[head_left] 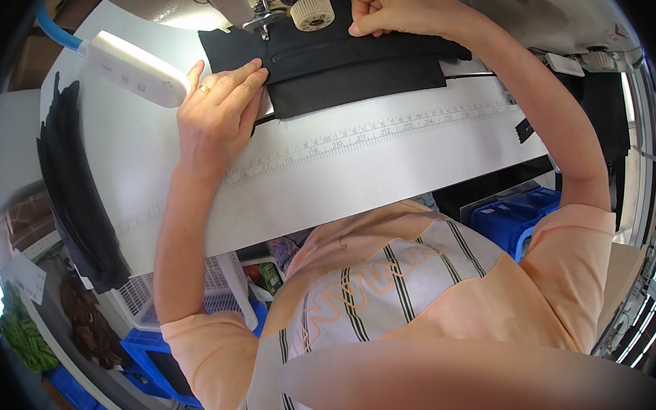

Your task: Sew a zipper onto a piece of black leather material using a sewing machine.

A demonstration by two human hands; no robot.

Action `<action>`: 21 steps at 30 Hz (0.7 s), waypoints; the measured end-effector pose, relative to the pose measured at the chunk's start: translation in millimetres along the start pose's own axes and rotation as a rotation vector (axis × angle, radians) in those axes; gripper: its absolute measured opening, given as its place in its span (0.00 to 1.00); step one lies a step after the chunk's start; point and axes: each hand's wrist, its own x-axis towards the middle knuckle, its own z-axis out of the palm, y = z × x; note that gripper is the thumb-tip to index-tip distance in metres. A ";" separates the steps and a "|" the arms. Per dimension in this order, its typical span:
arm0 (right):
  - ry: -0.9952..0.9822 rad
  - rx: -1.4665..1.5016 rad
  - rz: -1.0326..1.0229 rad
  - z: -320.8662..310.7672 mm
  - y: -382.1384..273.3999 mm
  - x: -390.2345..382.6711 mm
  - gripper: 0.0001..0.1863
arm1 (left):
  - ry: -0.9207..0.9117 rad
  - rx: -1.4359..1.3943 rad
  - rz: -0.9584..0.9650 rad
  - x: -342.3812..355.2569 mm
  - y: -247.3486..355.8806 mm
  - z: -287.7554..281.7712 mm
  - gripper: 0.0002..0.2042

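Under the sewing machine's presser foot (264,30) lies a piece of black fabric (358,86), with a straight line across it that could be a seam or a zip. My left hand (219,112), a ring on one finger, rests on the fabric's left edge just in front of the foot, fingers stretched out. Farther right, my right hand (377,11) has its fingers curled and pressed together on the far part of the cloth, pinching it. The needle tip is too small to make out.
A ruler scale (339,139) runs along the white table (329,190). At left are a stack of black fabric strips (81,190) and a white device (137,69) on a blue cable. Below stand a white basket (229,282) and blue crates (511,216). The machine's knob (312,13) sits close above.
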 end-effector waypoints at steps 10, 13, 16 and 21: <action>-0.067 0.004 0.025 -4.9 -6.4 3.4 0.12 | 0.023 0.007 0.012 1.8 0.2 -0.3 0.08; -0.098 0.062 0.031 -3.0 -1.3 5.3 0.12 | 0.025 0.012 0.012 0.9 -0.2 0.0 0.09; -0.098 0.068 0.043 -2.8 0.1 7.2 0.12 | 0.017 0.002 0.008 2.4 0.8 -0.9 0.08; -0.144 0.031 0.139 -7.7 -15.9 5.4 0.11 | 0.000 -0.025 -0.011 1.0 0.5 -1.5 0.09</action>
